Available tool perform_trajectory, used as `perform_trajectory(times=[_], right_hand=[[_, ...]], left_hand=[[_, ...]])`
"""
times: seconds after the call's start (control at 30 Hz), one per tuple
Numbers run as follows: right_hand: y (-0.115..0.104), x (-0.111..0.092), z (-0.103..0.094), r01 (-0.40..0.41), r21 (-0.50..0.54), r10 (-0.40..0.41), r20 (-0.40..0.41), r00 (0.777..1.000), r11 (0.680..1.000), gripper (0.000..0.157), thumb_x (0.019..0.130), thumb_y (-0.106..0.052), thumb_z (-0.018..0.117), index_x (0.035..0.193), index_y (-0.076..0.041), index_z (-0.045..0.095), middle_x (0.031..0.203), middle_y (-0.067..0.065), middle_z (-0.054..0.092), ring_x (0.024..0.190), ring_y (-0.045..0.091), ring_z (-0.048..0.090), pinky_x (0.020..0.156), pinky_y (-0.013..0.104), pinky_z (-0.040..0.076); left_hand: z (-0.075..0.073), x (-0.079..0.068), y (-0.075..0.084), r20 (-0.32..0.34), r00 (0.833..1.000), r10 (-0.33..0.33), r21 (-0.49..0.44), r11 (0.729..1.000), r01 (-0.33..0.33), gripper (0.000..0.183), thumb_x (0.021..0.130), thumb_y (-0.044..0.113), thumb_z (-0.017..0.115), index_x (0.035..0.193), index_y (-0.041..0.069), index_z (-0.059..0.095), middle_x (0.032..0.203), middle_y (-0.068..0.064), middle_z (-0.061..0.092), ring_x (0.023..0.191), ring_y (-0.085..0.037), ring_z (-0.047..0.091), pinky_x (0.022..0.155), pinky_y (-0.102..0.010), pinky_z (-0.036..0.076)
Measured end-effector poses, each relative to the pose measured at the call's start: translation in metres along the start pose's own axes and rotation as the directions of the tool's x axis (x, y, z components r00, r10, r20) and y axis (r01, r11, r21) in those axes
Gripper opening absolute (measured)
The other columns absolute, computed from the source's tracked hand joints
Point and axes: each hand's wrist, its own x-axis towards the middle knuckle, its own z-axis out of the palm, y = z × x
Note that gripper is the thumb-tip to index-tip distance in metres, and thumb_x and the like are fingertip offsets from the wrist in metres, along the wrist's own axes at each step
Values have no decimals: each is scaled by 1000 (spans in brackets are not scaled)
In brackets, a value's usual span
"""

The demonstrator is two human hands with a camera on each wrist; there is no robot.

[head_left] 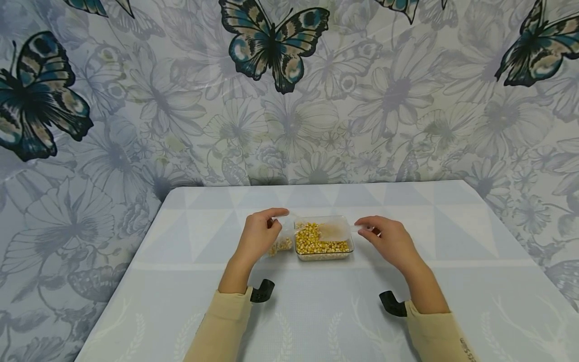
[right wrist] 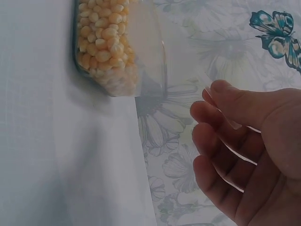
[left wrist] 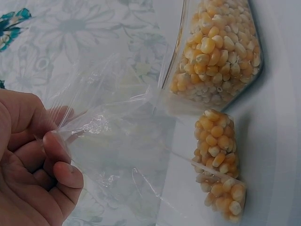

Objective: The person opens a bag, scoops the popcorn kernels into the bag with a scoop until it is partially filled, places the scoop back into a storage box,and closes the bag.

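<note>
A clear rectangular container (head_left: 324,255) holds yellow corn kernels (head_left: 309,240). Left of it, a clear plastic bag (left wrist: 113,127) has some kernels (left wrist: 218,141) gathered at its bottom. My left hand (head_left: 262,231) pinches the bag's upper edge between thumb and fingers. On the other side, my right hand (head_left: 389,239) pinches the thin end of a translucent whitish scoop-like piece (head_left: 332,230). Its broad part lies over the kernels at the container's far right; its exact shape is hard to make out. The other fingers of the right hand (right wrist: 235,146) curl loosely.
The container and bag stand on a table (head_left: 316,311) with a pale patterned cover. Behind it hangs a floral backdrop (head_left: 362,120) with butterflies. Black wrist mounts (head_left: 262,291) stick out from both sleeves.
</note>
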Motion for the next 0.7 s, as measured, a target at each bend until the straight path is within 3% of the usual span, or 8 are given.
perform_trajectory(times=[0.47, 0.7], right_hand=[[-1, -1, 4, -34, -47, 35, 22, 999, 998, 22, 92, -22, 71, 114, -17, 74, 83, -2, 70, 71, 12, 56, 57, 25, 42], [0, 0, 6, -42, -59, 44, 29, 999, 997, 22, 92, -23, 71, 113, -17, 74, 80, -2, 68, 69, 12, 53, 56, 26, 41]], left_hand=[[0, 1, -1, 6, 1000, 4, 1, 1000, -4, 41, 93, 1, 48, 122, 18, 73, 49, 1, 39, 46, -12, 27, 46, -24, 26], [0, 1, -2, 24, 999, -31, -44, 999, 32, 42, 94, 1, 49, 123, 18, 73, 51, 0, 42, 47, -13, 28, 47, -24, 28]])
